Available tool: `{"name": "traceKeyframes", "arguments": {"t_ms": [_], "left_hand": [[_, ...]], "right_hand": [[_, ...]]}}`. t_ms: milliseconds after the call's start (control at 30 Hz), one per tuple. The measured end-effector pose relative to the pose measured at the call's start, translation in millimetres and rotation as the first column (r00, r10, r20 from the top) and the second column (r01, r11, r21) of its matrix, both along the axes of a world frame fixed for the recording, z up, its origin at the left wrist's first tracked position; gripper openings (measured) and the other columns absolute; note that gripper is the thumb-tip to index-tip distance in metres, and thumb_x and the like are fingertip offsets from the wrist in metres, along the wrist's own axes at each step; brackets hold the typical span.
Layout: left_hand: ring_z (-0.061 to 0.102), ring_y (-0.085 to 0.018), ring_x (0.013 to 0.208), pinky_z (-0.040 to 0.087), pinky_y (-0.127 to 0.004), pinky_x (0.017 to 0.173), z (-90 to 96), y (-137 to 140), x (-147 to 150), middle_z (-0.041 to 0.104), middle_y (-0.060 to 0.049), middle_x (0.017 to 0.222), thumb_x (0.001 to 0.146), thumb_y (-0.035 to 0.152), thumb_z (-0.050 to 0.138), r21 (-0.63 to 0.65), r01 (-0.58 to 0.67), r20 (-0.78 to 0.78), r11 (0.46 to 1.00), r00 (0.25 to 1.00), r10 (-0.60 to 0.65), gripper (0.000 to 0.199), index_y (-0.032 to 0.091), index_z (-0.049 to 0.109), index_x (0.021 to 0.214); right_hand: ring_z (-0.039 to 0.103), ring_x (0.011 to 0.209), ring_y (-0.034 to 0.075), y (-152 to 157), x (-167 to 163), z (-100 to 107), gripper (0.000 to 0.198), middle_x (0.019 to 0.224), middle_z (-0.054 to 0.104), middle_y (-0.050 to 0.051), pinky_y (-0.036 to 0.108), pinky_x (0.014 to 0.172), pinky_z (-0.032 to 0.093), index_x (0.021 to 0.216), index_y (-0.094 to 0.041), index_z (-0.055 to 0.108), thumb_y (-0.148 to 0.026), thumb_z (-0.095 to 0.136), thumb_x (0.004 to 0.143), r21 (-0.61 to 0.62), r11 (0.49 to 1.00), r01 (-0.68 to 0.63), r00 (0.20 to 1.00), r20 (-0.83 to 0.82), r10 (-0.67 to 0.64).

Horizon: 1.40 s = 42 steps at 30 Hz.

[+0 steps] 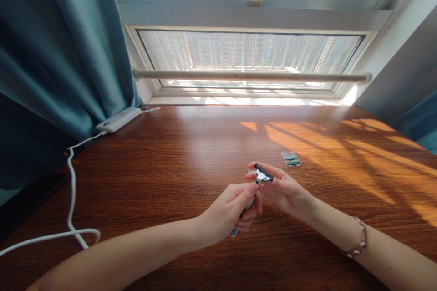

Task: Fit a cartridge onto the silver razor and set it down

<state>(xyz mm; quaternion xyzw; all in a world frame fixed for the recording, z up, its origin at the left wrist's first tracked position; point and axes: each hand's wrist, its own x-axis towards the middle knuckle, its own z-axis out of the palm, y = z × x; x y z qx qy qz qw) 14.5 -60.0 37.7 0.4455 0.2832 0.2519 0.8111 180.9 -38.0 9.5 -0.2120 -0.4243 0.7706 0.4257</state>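
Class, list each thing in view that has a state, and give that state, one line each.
Razor: held by its handle
Left hand: closed around the handle
Right hand: at the razor's head, firmness unclear
Small pack: lying on table
Table: partly sunlit
White cable: slack, bent
Curtain: hanging in folds
Bracelet: worn

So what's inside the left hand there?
A razor. Its top and the lower end of its handle show outside the left hand; part of the handle is covered, and the palm can't be seen.
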Motion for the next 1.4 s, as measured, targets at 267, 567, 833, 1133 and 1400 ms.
{"name": "traceKeyframes", "arguments": {"t_ms": [267,567,833,1133,1400], "left_hand": [[0.020,-0.003,0.038,0.015,-0.020,0.039,2.7,0.3,-1.2,0.028,0.008,0.047,0.081,0.053,0.040,-0.009,0.030,-0.013,1.000,0.999,-0.030,0.042,0.014,0.045,0.067],[0.020,-0.003,0.038,0.017,-0.019,0.038,1.9,-0.9,-1.0,0.028,0.008,0.048,0.086,0.046,0.035,0.008,0.045,0.011,0.999,0.999,-0.045,0.039,0.013,0.045,0.067],[0.021,-0.004,0.041,0.016,-0.021,0.040,0.3,-4.5,-0.4,0.028,0.007,0.050,0.083,0.049,0.040,0.129,0.006,-0.034,0.992,0.999,-0.002,0.039,0.014,0.042,0.064],[0.019,-0.004,0.042,0.013,-0.020,0.040,-4.8,-2.1,0.0,0.026,0.008,0.048,0.082,0.050,0.040,0.139,-0.050,0.025,0.989,0.999,0.047,0.039,0.015,0.041,0.065],[0.019,-0.005,0.043,0.014,-0.022,0.041,-3.5,-6.4,-0.9,0.026,0.007,0.050,0.082,0.051,0.039,0.212,-0.027,-0.008,0.977,1.000,0.029,0.041,0.015,0.039,0.061]], "right_hand": [[0.052,0.095,0.018,0.9,0.6,-0.7,0.046,0.100,0.062,0.005,0.031,0.088,0.036,0.109,-0.024,0.059,-0.042,0.067,0.067,0.042,0.999,0.013,1.000,0.025,-0.014],[0.051,0.097,0.018,1.4,4.3,-1.5,0.049,0.103,0.060,0.006,0.031,0.091,0.032,0.112,-0.022,0.057,-0.041,0.066,0.068,0.098,0.995,-0.025,0.999,0.034,0.022],[0.051,0.097,0.018,0.4,6.0,5.8,0.051,0.109,0.057,0.008,0.031,0.089,0.034,0.112,-0.020,0.056,-0.044,0.066,0.068,0.131,0.990,-0.052,0.998,0.046,0.046],[0.053,0.098,0.016,-1.1,0.8,5.7,0.049,0.105,0.061,0.008,0.026,0.087,0.037,0.116,-0.017,0.053,-0.036,0.065,0.072,0.042,0.997,-0.065,0.988,-0.137,0.071],[0.055,0.094,0.015,-4.1,0.1,6.3,0.050,0.104,0.062,0.008,0.027,0.085,0.039,0.117,-0.019,0.052,-0.037,0.066,0.071,0.009,0.995,-0.099,0.987,-0.130,0.100]]}}
